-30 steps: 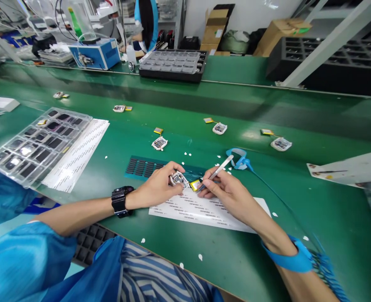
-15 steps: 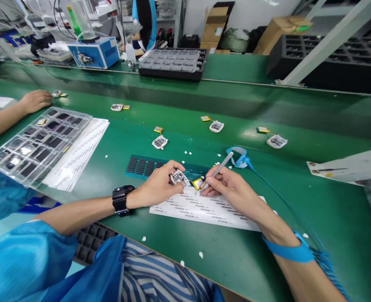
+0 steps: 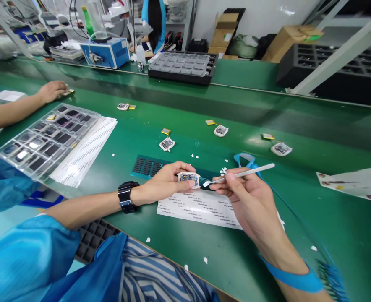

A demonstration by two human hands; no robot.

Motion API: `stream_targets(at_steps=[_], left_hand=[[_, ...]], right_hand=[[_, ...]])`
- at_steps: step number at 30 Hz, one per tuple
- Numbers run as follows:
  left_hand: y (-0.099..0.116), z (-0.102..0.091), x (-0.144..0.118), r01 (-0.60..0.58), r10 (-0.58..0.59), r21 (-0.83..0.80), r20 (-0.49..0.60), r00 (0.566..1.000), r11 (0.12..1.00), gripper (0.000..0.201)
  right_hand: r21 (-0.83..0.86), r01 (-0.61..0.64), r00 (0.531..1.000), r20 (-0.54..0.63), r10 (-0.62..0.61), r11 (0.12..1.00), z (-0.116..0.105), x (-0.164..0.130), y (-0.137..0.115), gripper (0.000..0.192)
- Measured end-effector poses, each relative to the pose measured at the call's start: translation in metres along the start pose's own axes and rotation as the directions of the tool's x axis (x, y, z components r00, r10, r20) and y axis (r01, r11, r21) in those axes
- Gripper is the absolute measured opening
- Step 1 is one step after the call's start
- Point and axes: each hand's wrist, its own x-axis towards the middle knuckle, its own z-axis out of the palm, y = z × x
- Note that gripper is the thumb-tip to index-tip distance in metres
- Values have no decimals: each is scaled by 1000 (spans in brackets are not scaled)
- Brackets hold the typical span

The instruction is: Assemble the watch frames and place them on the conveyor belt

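The left hand (image 3: pixel 165 184) is now lifting the small module (image 3: pixel 188 178) just off the label sheet (image 3: pixel 198 207), fingers closed around it, where a moment ago it was lying flat. The right hand (image 3: pixel 251 197), at three o'clock of it, is pinching the tweezers (image 3: pixel 239 174), now levelled, tip nearly touching the module. A co-worker's hand (image 3: pixel 51 90) is reaching across the green surface (image 3: pixel 299 218) at ten o'clock.

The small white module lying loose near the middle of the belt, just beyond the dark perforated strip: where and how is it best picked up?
Probably by its two long side edges, pinched from above. The module lies flat on the green belt with its face up, so only the rim is safe to hold. Its yellow battery lies just beyond it, so coming in from the near side should keep fingers off that.
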Motion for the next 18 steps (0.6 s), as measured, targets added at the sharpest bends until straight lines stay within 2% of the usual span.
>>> stream_targets(at_steps=[3, 5, 8, 13, 18], left_hand=[[4, 1, -2, 127, -124, -77, 35, 992, 989, 35], [7, 1, -2, 151, -150, -49, 32, 988, 987, 28], [8, 1, -3, 116, -116, 8, 15, 993, 993, 24], [6, 2, -3, 100, -95, -58, 75, 993, 993, 34], [7, 5, -5, 74, -67, -70, 108, 992, 995, 26]], right_hand=[[58, -8, 999, -48, 11, 998, 3, -3, 0, 47], [79, -5, 998, -65, 10, 997, 4, -5, 0, 45], [53, 14, 998, -65, -11, 999, 5, -7, -1, 40], [-30, 68, 997, -35, -69, 997, 8, -12, 1, 33], [-83, 154, 982, -102, -162, 985, 13, -17, 0, 31]])
